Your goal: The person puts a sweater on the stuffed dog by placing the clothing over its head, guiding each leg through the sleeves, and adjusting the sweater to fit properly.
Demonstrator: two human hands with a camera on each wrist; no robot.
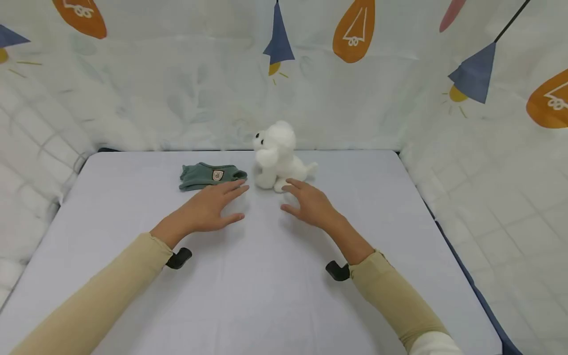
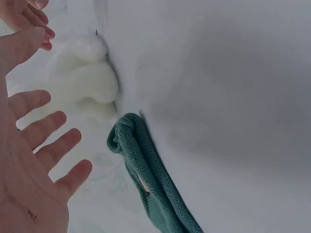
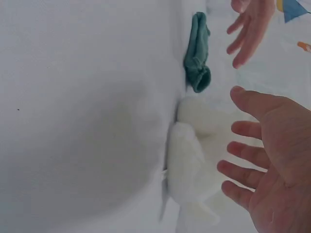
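Observation:
A white plush dog (image 1: pixel 280 155) sits upright near the far edge of the table, its head turned left. Left of it a small green knitted garment (image 1: pixel 201 176) with a badge lies flat. My left hand (image 1: pixel 212 206) hovers just in front of the garment with fingers spread, holding nothing. In front of the dog, my right hand (image 1: pixel 312 203) is held out with straight, parted fingers, also holding nothing. The left wrist view shows the garment's folded edge (image 2: pixel 155 179) beyond the spread fingers. From the right wrist, the dog's white body (image 3: pixel 189 160) appears close beside the fingers.
A pale cloth covers the table (image 1: pixel 262 296). White curtains (image 1: pixel 186 88) with printed lamps and bulbs hang behind and along both sides. Black wrist mounts (image 1: pixel 338 271) stick out from under the sleeves.

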